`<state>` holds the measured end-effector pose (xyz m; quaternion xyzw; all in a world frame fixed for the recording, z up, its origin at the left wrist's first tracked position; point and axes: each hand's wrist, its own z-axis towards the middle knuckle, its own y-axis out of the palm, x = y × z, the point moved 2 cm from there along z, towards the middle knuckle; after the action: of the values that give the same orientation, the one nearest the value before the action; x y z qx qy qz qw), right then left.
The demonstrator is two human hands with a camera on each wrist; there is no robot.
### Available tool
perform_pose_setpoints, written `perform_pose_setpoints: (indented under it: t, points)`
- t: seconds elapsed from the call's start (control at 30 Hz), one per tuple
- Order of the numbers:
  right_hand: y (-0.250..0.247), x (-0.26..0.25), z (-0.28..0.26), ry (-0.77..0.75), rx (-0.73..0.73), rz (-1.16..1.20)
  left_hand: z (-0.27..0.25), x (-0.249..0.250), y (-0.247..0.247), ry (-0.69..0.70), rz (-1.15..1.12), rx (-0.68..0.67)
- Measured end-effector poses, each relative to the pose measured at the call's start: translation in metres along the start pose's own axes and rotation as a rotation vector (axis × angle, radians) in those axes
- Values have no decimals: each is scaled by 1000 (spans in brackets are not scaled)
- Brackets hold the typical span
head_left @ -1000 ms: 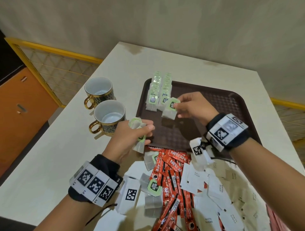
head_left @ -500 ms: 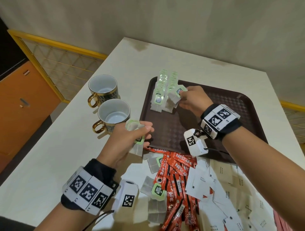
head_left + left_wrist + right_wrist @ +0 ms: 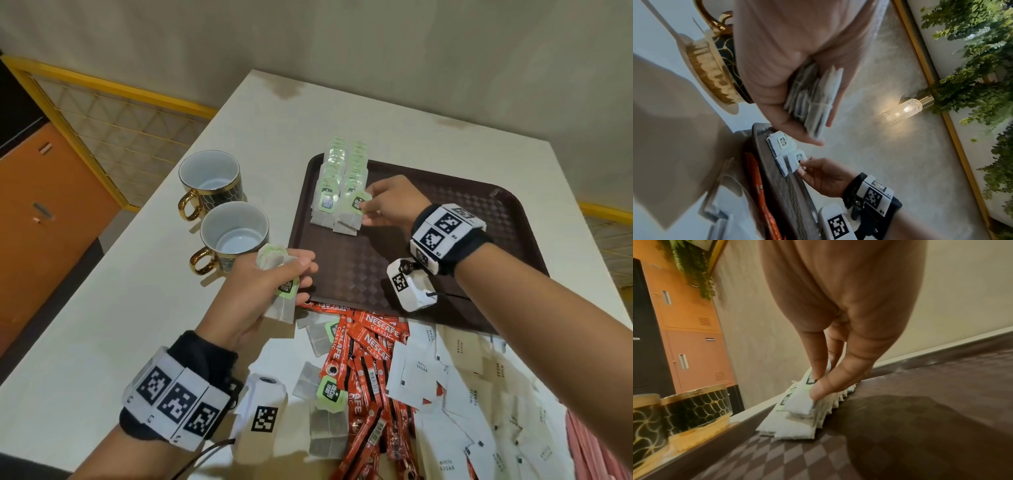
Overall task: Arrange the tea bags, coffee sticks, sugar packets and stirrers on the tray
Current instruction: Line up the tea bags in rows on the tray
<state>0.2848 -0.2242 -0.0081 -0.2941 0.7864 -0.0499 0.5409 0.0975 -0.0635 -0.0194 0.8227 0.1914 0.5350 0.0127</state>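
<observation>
Two overlapping rows of tea bags (image 3: pixel 329 195) lie along the left side of the dark brown tray (image 3: pixel 479 205). My right hand (image 3: pixel 368 205) pinches the green tag of the front tea bag (image 3: pixel 352 214) of the right row, thumb and forefinger closed on it (image 3: pixel 819 382). My left hand (image 3: pixel 291 274) hovers at the tray's near left corner and grips a small stack of tea bags (image 3: pixel 816 100). Loose tea bags (image 3: pixel 325 414), red coffee sticks (image 3: pixel 370 377) and white sugar packets (image 3: pixel 455 394) lie heaped on the table in front of the tray.
Two gold-handled mugs (image 3: pixel 233 236) stand on the table left of the tray, close to my left hand. The right part of the tray holds nothing. Pink stirrers (image 3: pixel 603 452) show at the lower right edge. A wall borders the table's far side.
My right hand carried one tea bag from the tray's middle left to the front of the right row and set it down there. My left hand has stayed put with its stack.
</observation>
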Motion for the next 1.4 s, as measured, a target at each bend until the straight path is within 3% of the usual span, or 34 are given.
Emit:
perform_pose_setpoints:
  t: [0.2,0.33,0.43,0.53,1.03,1.3,1.4]
  points:
    - [-17,-7,-2,-110,52,46,-3,0,-10,7,-37,15]
    - [0,-14,-16,-279,-170,-325,-3,-1,-11,9,-51,17]
    - [18,-10,-11,-318,-274,-578,-3,-1,-10,8,-43,14]
    - [24,-4,0,-300,-219,-680,-3,-1,-11,7,-42,11]
    - [26,-16,1,-245,-242,-434,-4,1,-16,-51,-105,19]
    - [44,-22,17,-277,-14,-646,-12,6,-8,-151,-273,-77]
    - [45,-25,22,-266,6,-669,-13,3,-7,-171,-270,-84]
